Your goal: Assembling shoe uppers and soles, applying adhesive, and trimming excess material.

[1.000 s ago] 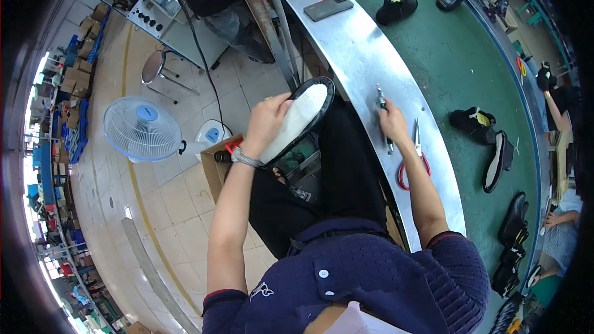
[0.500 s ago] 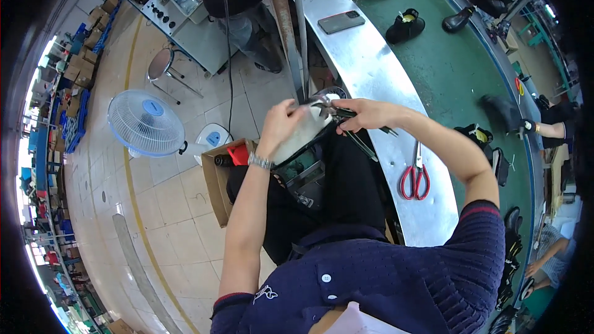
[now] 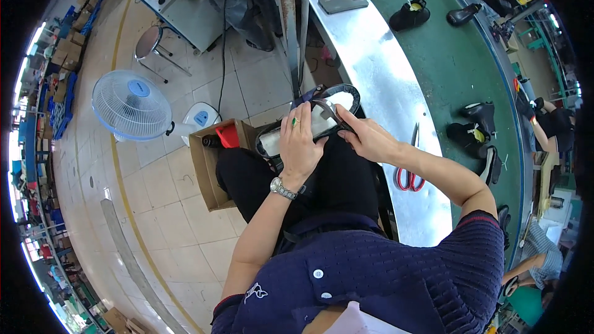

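Observation:
A black shoe (image 3: 268,142) lies sole side up across my lap, its underside pale cream with dark edges turned in around it. My left hand (image 3: 301,143) is closed over its middle, fingers across the pale underside and thumb at the near edge. At the far right part of the shoe, my right hand (image 3: 366,136) is closed round a dark metal hand tool (image 3: 326,109) that looks like pincers; the fingers hide most of its handles. The tool's head rests against the shoe between my hands. Red-handled scissors (image 3: 409,179) lie on the metal bench beside my right forearm.
Along my right runs a metal bench (image 3: 387,68) with a phone (image 3: 343,2), then a green conveyor (image 3: 427,55) bearing black shoes (image 3: 409,15). A cardboard box (image 3: 210,176), a fan (image 3: 133,105) and a stool (image 3: 148,43) stand left. A metal post (image 3: 286,18) rises ahead; people work around.
The shoe has turned so that its pale underside faces up, lower across my lap. My left hand has shifted right and down onto it; my right hand stays near the tool. The view has shifted slightly.

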Tool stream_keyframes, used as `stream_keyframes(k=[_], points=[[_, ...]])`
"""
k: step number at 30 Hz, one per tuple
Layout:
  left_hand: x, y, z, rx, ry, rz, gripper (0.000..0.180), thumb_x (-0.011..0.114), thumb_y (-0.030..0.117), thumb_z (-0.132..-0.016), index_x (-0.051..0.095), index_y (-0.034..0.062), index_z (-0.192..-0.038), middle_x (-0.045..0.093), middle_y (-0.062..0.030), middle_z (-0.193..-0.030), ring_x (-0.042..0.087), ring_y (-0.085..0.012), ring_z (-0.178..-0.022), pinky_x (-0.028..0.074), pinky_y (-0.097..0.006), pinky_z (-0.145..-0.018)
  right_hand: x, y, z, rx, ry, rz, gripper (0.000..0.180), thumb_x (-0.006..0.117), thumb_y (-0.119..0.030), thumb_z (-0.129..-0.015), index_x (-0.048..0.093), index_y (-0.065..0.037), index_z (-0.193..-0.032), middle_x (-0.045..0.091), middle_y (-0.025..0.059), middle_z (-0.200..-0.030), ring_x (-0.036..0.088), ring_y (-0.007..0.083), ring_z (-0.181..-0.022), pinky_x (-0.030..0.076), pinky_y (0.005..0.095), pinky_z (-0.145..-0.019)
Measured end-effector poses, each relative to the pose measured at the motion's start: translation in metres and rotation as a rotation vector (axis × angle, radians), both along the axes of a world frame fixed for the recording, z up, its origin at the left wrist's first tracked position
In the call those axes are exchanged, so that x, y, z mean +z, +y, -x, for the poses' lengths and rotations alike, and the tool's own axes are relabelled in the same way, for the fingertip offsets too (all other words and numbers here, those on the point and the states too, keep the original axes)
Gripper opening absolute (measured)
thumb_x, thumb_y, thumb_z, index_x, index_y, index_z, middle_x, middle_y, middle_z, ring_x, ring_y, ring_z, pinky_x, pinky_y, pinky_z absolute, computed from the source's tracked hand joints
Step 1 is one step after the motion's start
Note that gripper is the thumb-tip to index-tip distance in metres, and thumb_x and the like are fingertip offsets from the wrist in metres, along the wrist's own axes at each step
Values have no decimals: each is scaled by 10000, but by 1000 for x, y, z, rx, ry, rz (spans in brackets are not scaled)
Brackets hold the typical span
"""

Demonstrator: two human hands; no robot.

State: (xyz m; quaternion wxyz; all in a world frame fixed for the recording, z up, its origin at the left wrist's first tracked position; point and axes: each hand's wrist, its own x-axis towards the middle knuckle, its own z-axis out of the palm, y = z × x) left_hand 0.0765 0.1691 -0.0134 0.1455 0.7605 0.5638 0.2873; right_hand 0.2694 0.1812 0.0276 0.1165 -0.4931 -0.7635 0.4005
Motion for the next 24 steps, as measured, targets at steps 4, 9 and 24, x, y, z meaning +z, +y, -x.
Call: stream_keyframes(k=[4, 9, 24], points=[[-11, -2, 3, -10, -3, -45, 793, 788, 124, -647, 426, -57, -1329, 507, -190, -1316, 460, -326, -1244, 342, -427, -1059, -8, 1, -6, 43, 23, -121, 588, 556, -100, -918, 282, -53, -1436, 630, 231, -743, 613, 376, -603, 472, 456, -591], [-22, -1, 10, -84, 166, -237, 748, 746, 211, -713, 432, -80, -1326, 490, -231, -1319, 460, -356, -1235, 354, -444, -1040, 49, 31, -6, 346, -608, -244, 588, 600, -189, -898, 337, -100, -1416, 654, 197, -720, 628, 405, -639, 474, 466, -574], [-24, 8, 5, -50, 234, -326, 646, 689, 240, -767, 489, -105, -1274, 507, -267, -1283, 489, -389, -1177, 399, -433, -987, 7, 51, 14, -185, -87, -228, 604, 573, -202, -899, 315, -147, -1443, 666, 242, -842, 625, 461, -751, 477, 532, -721]])
